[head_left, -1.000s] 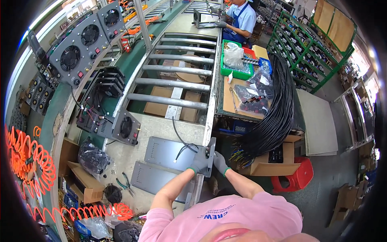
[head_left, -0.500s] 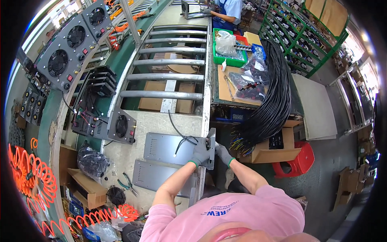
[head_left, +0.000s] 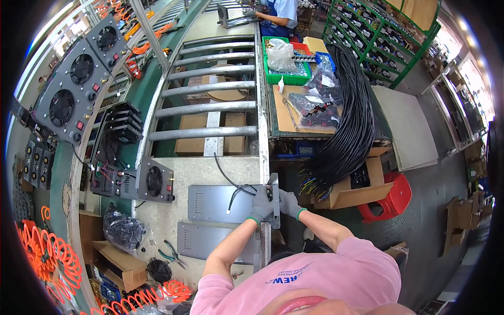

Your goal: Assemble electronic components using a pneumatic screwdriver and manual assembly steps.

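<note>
Clamping the panel (head_left: 276,205) upright in the grip of left hand (head_left: 260,205) and right hand (head_left: 289,203) at the bench (head_left: 194,170) edge — seemingly being partway done, leaving the cable (head_left: 239,188) lying loose over the far plate (head_left: 212,208) and the near plate (head_left: 207,241) untouched.

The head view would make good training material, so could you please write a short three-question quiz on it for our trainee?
1. What colour is the stool on the right? A) green B) red C) blue
2. True or false: the plate is between the left hand and the right hand.
3. Fill in the missing word: left of the hands, the green-handled ____ lie beside the round black fan.

Key: 1. B, red. 2. True. 3. Pliers.
</note>
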A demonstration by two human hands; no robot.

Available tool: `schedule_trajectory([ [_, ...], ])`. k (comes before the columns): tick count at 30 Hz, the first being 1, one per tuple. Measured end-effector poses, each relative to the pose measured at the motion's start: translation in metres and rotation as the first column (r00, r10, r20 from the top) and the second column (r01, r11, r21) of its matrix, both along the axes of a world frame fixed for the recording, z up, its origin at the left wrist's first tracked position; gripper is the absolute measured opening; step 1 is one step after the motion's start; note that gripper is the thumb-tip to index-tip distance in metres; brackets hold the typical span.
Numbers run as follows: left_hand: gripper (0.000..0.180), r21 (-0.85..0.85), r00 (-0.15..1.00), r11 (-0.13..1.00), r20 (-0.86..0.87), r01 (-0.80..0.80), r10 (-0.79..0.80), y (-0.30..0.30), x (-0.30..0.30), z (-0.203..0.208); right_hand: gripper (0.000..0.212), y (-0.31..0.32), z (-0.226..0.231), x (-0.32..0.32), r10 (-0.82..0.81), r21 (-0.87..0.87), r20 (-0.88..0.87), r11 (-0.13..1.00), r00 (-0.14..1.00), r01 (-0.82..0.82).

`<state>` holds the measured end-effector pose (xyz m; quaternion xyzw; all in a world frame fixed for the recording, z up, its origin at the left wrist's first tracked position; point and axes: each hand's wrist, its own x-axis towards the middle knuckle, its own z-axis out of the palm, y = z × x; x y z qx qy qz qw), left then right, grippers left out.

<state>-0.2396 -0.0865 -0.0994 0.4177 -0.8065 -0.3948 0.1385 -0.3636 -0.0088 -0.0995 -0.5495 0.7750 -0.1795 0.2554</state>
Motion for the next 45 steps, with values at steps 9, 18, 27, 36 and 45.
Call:
schedule_trajectory([
  [9,0.05,-0.02,0.998,1.0,-0.058,0.017,-0.018,0.001,-0.013,-0.005,0.026,-0.011,-0.096,-0.015,-0.114,-0.108,0.582,0.971,0.805,0.216],
  [18,0.044,0.024,0.999,0.999,0.0,-0.032,0.032,0.003,0.014,0.001,0.024,-0.011,-0.049,0.014,-0.023,-0.06,0.238,0.997,0.971,0.039],
  [27,0.044,0.342,0.982,0.94,-0.181,0.013,0.053,0.0,0.025,-0.04,0.035,-0.036,-0.013,0.007,-0.25,0.253,0.756,0.964,0.605,0.081],
  [36,0.039,-0.03,0.972,0.971,0.011,0.236,-0.236,-0.019,0.026,0.069,0.035,0.067,0.02,-0.102,-0.352,0.281,0.89,0.924,0.29,0.26],
  [45,0.017,0.136,0.835,0.889,-0.306,-0.437,0.457,-0.072,0.034,0.232,0.027,0.32,-0.015,-0.456,-0.556,0.092,0.822,-0.079,-0.121,0.993],
])
